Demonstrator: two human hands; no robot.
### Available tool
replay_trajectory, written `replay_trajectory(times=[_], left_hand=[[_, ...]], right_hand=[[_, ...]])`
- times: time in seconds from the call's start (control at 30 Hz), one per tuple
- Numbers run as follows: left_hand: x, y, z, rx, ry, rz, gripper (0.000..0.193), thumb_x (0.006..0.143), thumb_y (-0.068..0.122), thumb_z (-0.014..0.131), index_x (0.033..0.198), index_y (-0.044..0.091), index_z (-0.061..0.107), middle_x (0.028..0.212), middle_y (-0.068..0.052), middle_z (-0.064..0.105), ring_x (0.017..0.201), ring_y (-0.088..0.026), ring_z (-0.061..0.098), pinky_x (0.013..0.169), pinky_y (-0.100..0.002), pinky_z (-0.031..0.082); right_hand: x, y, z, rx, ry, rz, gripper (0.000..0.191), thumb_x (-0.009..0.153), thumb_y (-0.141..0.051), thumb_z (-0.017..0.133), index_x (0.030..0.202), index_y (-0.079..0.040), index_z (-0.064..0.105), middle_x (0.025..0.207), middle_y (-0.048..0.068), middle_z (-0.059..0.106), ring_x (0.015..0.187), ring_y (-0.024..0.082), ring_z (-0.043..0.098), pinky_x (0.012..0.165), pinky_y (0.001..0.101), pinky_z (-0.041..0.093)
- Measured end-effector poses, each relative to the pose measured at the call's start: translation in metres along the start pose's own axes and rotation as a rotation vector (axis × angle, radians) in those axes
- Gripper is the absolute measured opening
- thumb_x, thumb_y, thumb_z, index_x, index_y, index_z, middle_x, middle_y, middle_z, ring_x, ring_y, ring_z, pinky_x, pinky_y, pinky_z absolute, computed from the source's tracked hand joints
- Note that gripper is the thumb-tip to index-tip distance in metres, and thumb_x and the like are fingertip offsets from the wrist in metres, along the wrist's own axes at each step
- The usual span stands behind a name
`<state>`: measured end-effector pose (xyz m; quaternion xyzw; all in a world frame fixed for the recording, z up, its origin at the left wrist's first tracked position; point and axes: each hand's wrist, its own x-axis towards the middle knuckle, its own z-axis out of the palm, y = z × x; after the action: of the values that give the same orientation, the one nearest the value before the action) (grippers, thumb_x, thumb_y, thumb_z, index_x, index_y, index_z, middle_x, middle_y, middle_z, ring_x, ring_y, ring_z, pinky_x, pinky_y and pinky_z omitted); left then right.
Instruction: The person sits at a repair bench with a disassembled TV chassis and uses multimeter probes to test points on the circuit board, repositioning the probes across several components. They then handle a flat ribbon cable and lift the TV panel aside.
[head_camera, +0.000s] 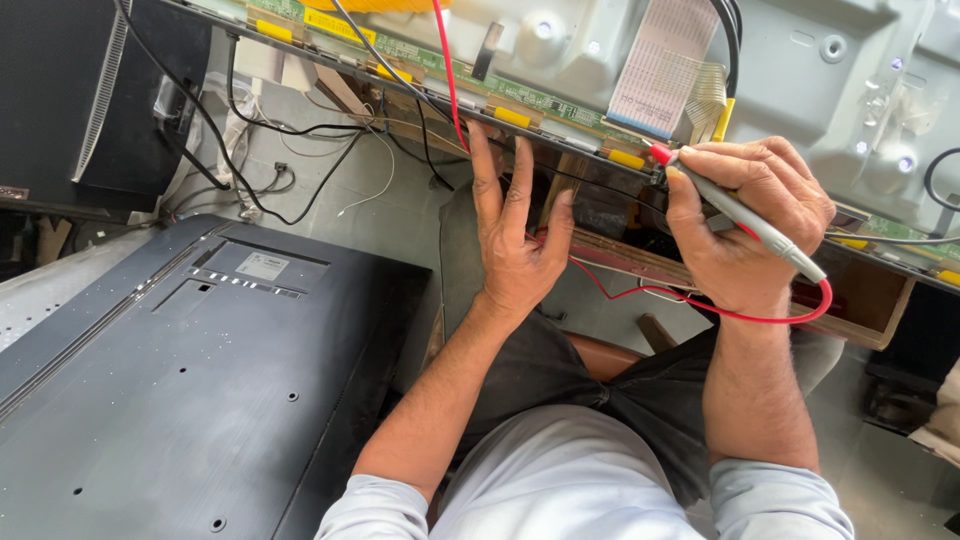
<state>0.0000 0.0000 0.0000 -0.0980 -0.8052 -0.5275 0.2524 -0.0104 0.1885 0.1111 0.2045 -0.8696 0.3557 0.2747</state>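
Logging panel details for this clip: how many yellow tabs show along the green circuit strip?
7 at least: tabs run along the strip; two more lie right of the right hand. That hand or the cables may hide others.

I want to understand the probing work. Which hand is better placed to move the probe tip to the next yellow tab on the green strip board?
Probably the right hand: it already holds the grey probe, tip at the green strip board. The left hand is empty, fingers spread against the board's edge.
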Motion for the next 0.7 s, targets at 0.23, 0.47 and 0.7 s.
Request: replay_trajectory(times=[0.23,0.47,0.7], left_hand=[[-0.024,0.016,-0.002,0.022,0.003,0.003,0.069,0.104,0.009,0.071,0.163,0.008,0.035,0.176,-0.026,0.007,0.161,-0.043,0.02,0.13,-0.047,0.033],[-0.05,0.028,-0.012,0.024,0.005,0.012,0.069,0.103,0.009,0.072,0.162,0.007,0.036,0.175,-0.027,0.008,0.16,-0.046,0.019,0.13,-0.049,0.031],[-0.059,0.026,-0.017,0.011,0.018,0.012,0.071,0.102,0.008,0.072,0.163,0.011,0.035,0.175,-0.026,0.01,0.16,-0.046,0.022,0.129,-0.049,0.033]], right_hand=[[-0.024,-0.012,-0.015,-0.005,0.001,0.012,0.012,0.101,0.0,0.083,0.104,0.0,0.072,0.102,0.012,0.075,0.093,0.024,0.073,0.085,0.0303,0.056],[-0.049,-0.031,-0.023,-0.006,0.004,0.035,0.012,0.099,0.002,0.082,0.104,0.001,0.072,0.101,0.012,0.075,0.091,0.024,0.072,0.085,0.0302,0.056],[-0.054,-0.04,-0.022,-0.01,-0.001,0.038,0.012,0.097,0.003,0.081,0.104,0.001,0.072,0.1,0.013,0.075,0.09,0.026,0.072,0.085,0.0321,0.056]])
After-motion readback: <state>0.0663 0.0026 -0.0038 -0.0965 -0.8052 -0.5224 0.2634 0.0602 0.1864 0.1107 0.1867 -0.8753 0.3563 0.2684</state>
